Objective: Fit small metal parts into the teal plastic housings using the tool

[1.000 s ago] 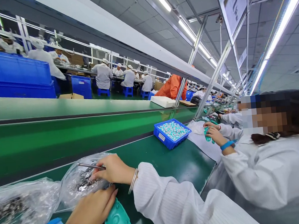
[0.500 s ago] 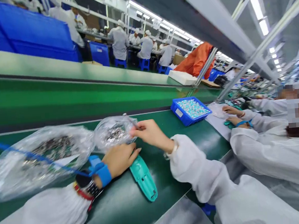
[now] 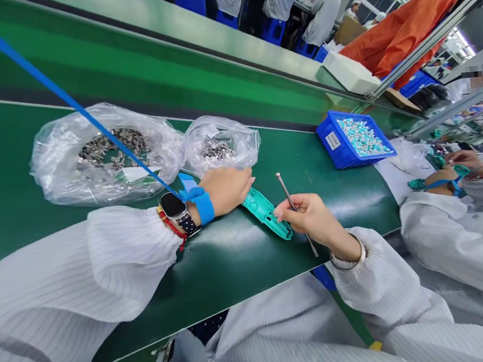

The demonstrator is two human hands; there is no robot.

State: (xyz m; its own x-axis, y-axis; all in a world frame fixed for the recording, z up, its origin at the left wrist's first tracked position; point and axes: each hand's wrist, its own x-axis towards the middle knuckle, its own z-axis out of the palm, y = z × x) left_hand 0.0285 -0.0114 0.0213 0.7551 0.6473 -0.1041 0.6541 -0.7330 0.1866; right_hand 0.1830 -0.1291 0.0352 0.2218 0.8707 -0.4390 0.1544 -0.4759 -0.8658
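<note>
A teal plastic housing, long with a rounded end, rests on the green work surface with its hollow side up. My left hand is closed over its far end, and the fingers hide that end. In my right hand is a thin metal rod, held slanting across the fingers. The right thumb and forefinger meet at the near part of the housing; whether a small part is between them, I cannot tell. Beyond my left hand lies a clear bag of small metal pieces.
A larger clear bag of metal parts lies at the left. A blue bin of small white and teal pieces stands at the right. A blue strap runs from my left wrist across the view. A co-worker's hands work further right.
My right hand has come from the small bag to the near part of the housing, still with the rod. My left hand stays on the housing. The view has tilted downward.
</note>
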